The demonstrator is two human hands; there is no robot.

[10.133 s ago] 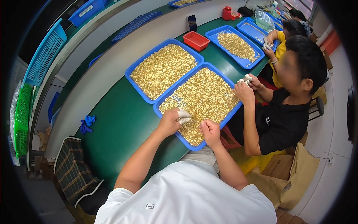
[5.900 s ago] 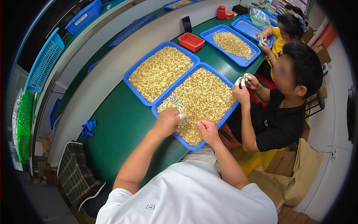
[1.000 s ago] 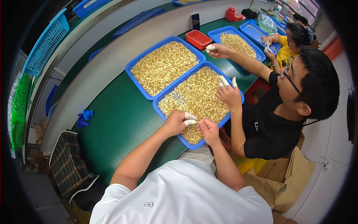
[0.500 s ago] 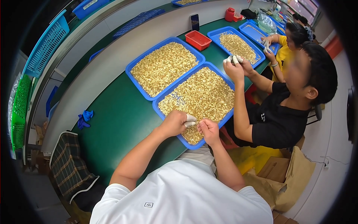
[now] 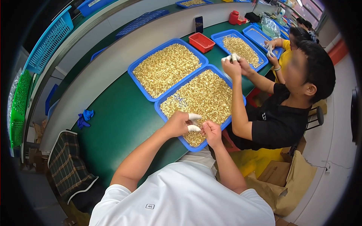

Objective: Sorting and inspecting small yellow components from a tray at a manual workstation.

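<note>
Both hands are over the near end of a blue tray (image 5: 167, 117) heaped with small gold-coloured metal pieces (image 5: 211, 88). My left hand (image 5: 180, 124) wears white finger cots on its thumb and forefinger. Those two are parted, with a gap between them and no piece that I can make out. Just right of their tips, my right hand (image 5: 212, 132) is closed in a pinch. Whatever it pinches is too small or hidden to name. A patch of the tray's blue floor (image 5: 180, 100) shows through the pieces at the left.
A second blue tray (image 5: 132, 77) of gold pieces adjoins at the back left. Beyond are a red bin (image 5: 202, 42) and a phone (image 5: 198, 24). Blue gloves (image 5: 85, 118) lie on the green table (image 5: 109, 130). A co-worker (image 5: 281, 113) sits close at the right, hands raised.
My left thumb and forefinger have spread from a near-closed pinch. My right hand stays almost where it was. The co-worker's hands have shifted slightly left.
</note>
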